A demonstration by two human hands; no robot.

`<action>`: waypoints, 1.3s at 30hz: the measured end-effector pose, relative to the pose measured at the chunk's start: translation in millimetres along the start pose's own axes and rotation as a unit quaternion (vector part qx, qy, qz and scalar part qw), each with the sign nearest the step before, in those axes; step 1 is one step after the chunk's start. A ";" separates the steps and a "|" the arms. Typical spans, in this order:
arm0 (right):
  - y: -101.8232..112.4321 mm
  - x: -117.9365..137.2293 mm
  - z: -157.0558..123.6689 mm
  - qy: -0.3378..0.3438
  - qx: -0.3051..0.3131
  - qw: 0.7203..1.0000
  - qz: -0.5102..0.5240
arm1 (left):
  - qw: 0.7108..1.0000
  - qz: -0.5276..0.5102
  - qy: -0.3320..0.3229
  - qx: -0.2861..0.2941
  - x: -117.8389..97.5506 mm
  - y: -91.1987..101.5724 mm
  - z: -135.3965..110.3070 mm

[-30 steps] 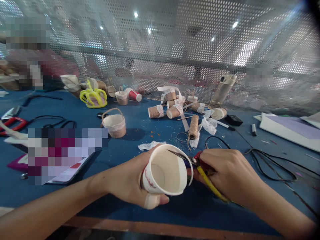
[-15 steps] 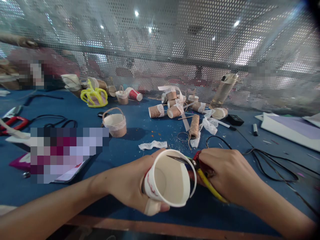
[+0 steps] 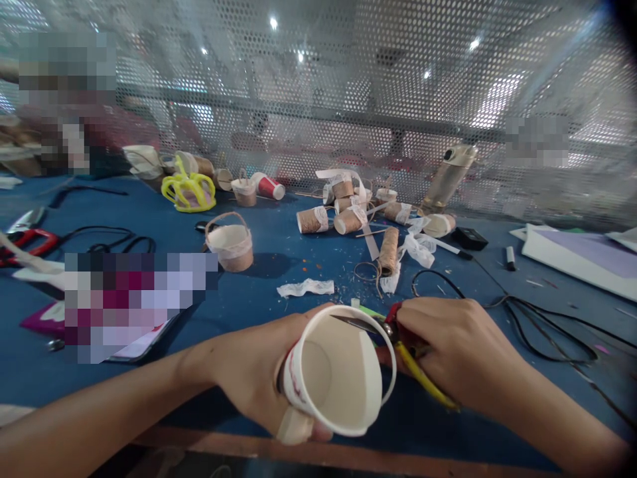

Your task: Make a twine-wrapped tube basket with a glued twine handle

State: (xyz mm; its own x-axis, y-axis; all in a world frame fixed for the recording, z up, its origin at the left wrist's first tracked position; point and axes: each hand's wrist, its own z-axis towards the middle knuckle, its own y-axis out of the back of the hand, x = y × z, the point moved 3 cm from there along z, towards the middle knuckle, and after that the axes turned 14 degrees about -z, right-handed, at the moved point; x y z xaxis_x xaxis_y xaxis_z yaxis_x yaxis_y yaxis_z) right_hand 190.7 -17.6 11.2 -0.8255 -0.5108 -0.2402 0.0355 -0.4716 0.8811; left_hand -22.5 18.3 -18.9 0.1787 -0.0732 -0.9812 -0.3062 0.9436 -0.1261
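A white paper cup [image 3: 318, 365] with red marks on its outside is in my left hand [image 3: 253, 378], tilted so its inside faces me. A tan wrap covers one finger of that hand. My right hand [image 3: 448, 345] is closed around scissors [image 3: 421, 375] with red and yellow handles. One blade lies inside the cup near its far rim. A thin strip of rim [image 3: 394, 372], cut partly loose, curves out on the cup's right side. The fingertips of my right hand are partly hidden behind the scissors.
Twine-wrapped cups [image 3: 351, 219] and a twine spool [image 3: 388, 251] lie ahead, with a lace strip [image 3: 306, 287] closer. A small basket [image 3: 231, 247] stands left, near a phone [image 3: 144, 338]. Black cords [image 3: 542, 318] and papers [image 3: 582, 262] lie right. Perforated metal [image 3: 318, 86] rises behind.
The cup has tilted a little and shifted slightly lower with my left hand. The scissors remain at its rim, and the loose rim strip now bows out a little further right.
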 end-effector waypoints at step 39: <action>0.7 1.6 -0.5 -0.027 0.008 1.000 0.010 | 0.997 0.043 -0.066 0.006 -8.3 -1.8 6.7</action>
State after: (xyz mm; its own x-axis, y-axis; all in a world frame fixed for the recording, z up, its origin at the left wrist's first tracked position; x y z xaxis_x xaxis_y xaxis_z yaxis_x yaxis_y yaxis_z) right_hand 189.7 -19.1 11.2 -0.8535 -0.4809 -0.2007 0.0441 -0.4505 0.8917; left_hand -17.2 19.3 -9.5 0.2735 0.0514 -0.9605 -0.3153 0.9482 -0.0391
